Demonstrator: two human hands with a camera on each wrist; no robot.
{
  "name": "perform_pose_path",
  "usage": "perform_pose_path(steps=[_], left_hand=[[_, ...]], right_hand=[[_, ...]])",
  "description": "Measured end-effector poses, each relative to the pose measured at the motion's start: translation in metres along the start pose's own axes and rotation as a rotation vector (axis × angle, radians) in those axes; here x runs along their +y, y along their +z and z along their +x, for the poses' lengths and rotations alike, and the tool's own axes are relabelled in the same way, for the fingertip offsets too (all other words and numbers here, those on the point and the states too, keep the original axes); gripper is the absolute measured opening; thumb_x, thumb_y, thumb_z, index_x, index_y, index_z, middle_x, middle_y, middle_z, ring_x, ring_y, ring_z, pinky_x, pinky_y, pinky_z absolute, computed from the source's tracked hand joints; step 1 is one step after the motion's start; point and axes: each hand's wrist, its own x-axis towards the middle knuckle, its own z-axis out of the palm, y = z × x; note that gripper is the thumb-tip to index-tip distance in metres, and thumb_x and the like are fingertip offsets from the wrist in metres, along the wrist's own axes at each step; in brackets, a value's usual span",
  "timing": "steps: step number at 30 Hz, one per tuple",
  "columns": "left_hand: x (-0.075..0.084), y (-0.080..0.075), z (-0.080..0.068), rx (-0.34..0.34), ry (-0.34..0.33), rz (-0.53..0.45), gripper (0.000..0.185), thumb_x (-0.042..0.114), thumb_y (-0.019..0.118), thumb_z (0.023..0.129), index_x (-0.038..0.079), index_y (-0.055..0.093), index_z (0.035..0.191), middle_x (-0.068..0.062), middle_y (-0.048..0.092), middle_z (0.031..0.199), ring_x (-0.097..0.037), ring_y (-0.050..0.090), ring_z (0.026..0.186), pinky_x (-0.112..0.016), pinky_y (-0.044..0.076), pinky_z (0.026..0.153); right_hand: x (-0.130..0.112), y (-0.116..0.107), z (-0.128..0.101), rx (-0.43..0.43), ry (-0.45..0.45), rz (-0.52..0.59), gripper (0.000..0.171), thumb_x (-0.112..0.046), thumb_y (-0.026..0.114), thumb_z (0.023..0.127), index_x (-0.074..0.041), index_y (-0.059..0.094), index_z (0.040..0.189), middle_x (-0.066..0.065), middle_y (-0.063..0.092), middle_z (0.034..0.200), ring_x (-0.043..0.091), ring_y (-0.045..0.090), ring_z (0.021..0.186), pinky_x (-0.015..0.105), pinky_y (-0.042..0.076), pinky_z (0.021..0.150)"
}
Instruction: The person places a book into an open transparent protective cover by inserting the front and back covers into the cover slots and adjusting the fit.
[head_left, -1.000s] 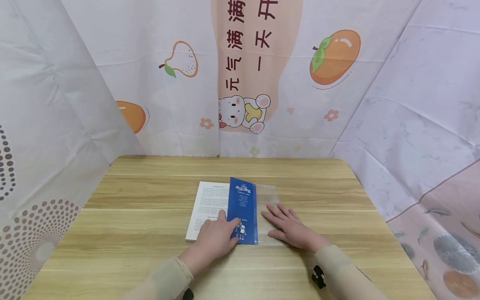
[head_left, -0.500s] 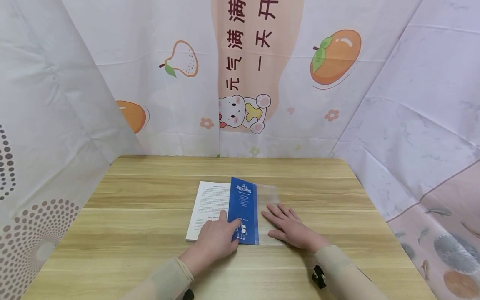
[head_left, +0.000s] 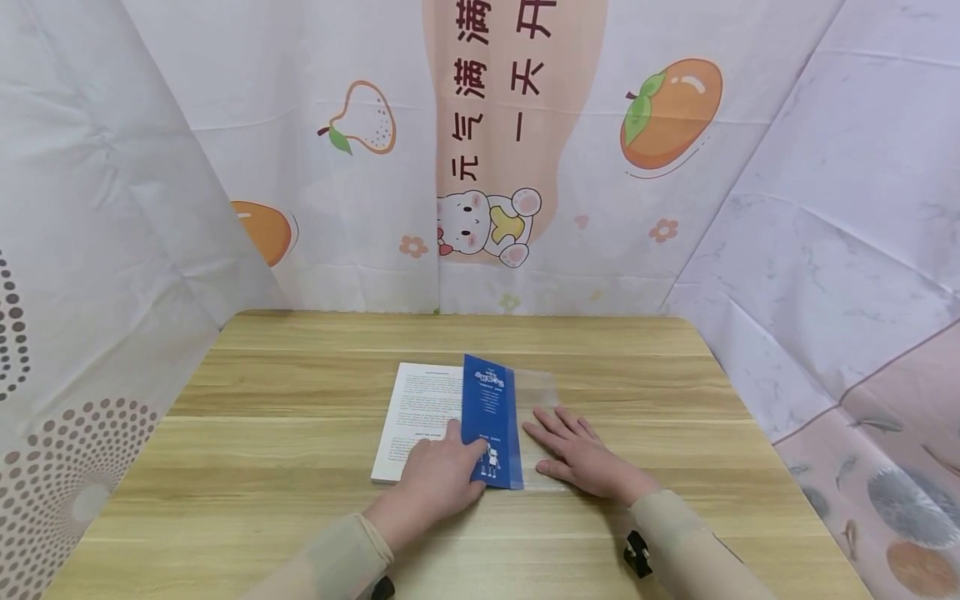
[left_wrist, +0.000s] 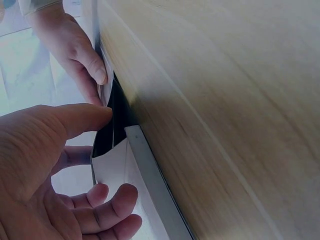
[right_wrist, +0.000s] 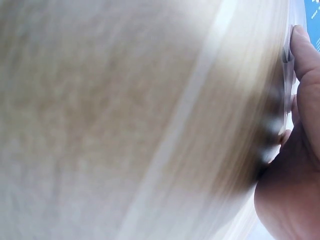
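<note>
Across the lower half of the frame stretches the wooden counter, with a white book lying open at centre. Its blue cover flap sits in a clear plastic sleeve. The left hand presses flat on flap and page, grip released; the right hand rests flat on the sleeve, grip released too. The step looks like fitting the sleeve; next calls for smoothing it taut.

Both forearms reach forward in beige sleeves; the left hand lies palm down, fingers seemingly slightly bent; the right hand lies flat, fingers straight and spread.
</note>
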Motion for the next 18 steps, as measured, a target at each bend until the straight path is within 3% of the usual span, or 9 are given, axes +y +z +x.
perform_pose_path(steps=[13, 18], left_hand=[[0.005, -0.001, 0.002, 0.011, 0.0, 0.005, 0.046, 0.045, 0.08, 0.085, 0.022, 0.069, 0.123, -0.011, 0.056, 0.101, -0.016, 0.049, 0.053, -0.034, 0.043, 0.053], [0.006, -0.001, 0.002, 0.011, 0.005, 0.006, 0.045, 0.044, 0.08, 0.085, 0.022, 0.069, 0.122, -0.01, 0.056, 0.101, -0.016, 0.049, 0.053, -0.034, 0.043, 0.054]], right_hand=[[0.004, 0.004, 0.0, 0.052, -0.042, 0.027, 0.062, -0.039, 0.054, 0.106, -0.015, 0.036, 0.16, 0.016, 0.023, 0.168, 0.051, 0.012, 0.153, 0.073, 0.01, 0.115], [0.01, 0.009, 0.002, 0.038, -0.021, 0.033, 0.064, -0.046, 0.051, 0.106, -0.023, 0.032, 0.162, 0.008, 0.018, 0.171, 0.043, 0.008, 0.156, 0.067, 0.006, 0.119]])
